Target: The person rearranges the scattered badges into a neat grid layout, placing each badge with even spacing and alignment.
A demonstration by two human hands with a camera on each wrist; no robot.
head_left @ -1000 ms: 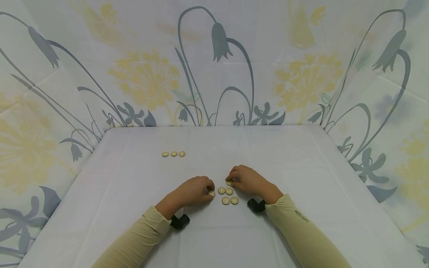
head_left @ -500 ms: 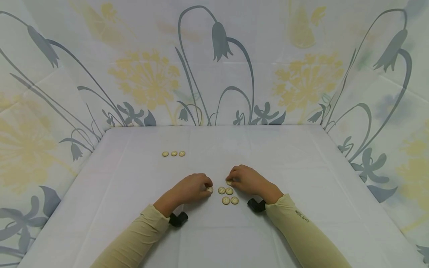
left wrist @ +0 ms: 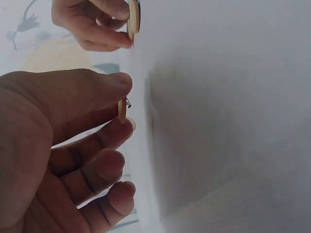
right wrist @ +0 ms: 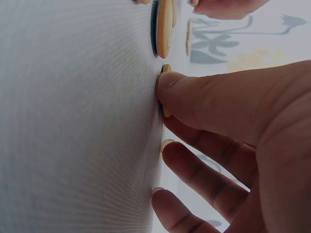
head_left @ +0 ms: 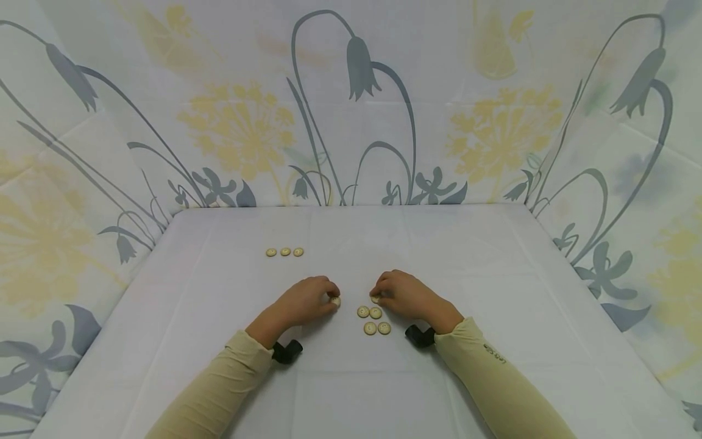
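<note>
My left hand (head_left: 307, 300) pinches a round, pale wooden disc (head_left: 336, 301) between thumb and fingers. In the left wrist view this disc (left wrist: 122, 110) is seen edge-on, a little off the cloth, with a tiny dark piece showing beside it. My right hand (head_left: 410, 295) pinches another such disc (head_left: 375, 299) at the table. From the right wrist, the thumb lies over that disc (right wrist: 167, 107), its other fingertips close to the cloth. Between the hands lie two pairs of discs, a farther pair (head_left: 363, 312) and a nearer pair (head_left: 370, 328). Their small markings are too fine to read.
Three more discs (head_left: 285, 252) lie in a row farther back, left of the middle. White cloth covers the table (head_left: 466, 244). Flower-patterned fabric (head_left: 351, 140) rises along its back and both sides. Black cameras (head_left: 420, 336) sit at the wrists.
My left hand has moved away from the two pairs, leftward and toward the back, carrying its disc. The right hand and the discs on the table have stayed in place.
</note>
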